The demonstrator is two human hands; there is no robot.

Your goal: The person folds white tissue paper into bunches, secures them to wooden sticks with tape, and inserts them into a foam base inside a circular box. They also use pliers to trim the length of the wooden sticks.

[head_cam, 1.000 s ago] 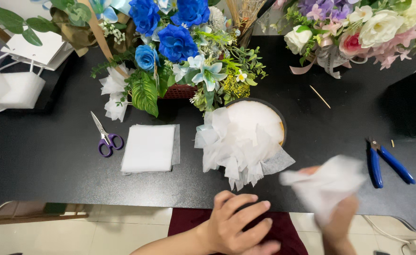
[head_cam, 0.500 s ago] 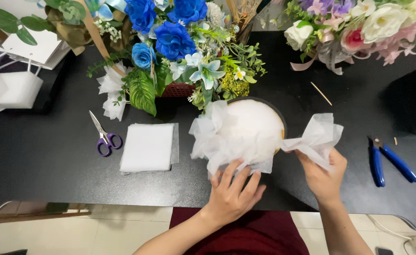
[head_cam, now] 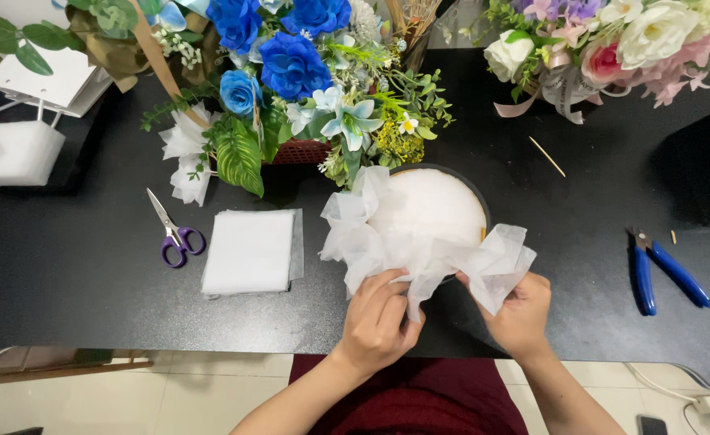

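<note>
A round dark bowl (head_cam: 477, 197) filled with a white foam dome (head_cam: 431, 205) stands on the black table (head_cam: 73, 266) in front of me. Ruffled white tulle (head_cam: 355, 234) rings its left and near side. My left hand (head_cam: 379, 322) presses on the tulle at the near rim. My right hand (head_cam: 520, 310) pinches a gathered tulle piece (head_cam: 500, 262) against the bowl's near right edge.
A stack of white tulle squares (head_cam: 248, 251) and purple-handled scissors (head_cam: 173, 234) lie to the left. Blue-handled pliers (head_cam: 657, 270) lie at the right. A blue flower arrangement (head_cam: 290, 64) and a pink and white bouquet (head_cam: 620, 40) stand behind. A thin wooden stick (head_cam: 546, 155) lies near the bouquet.
My right hand has brought the gathered tulle piece from the table's front edge up to the bowl's near right rim. My left hand moved forward onto the tulle.
</note>
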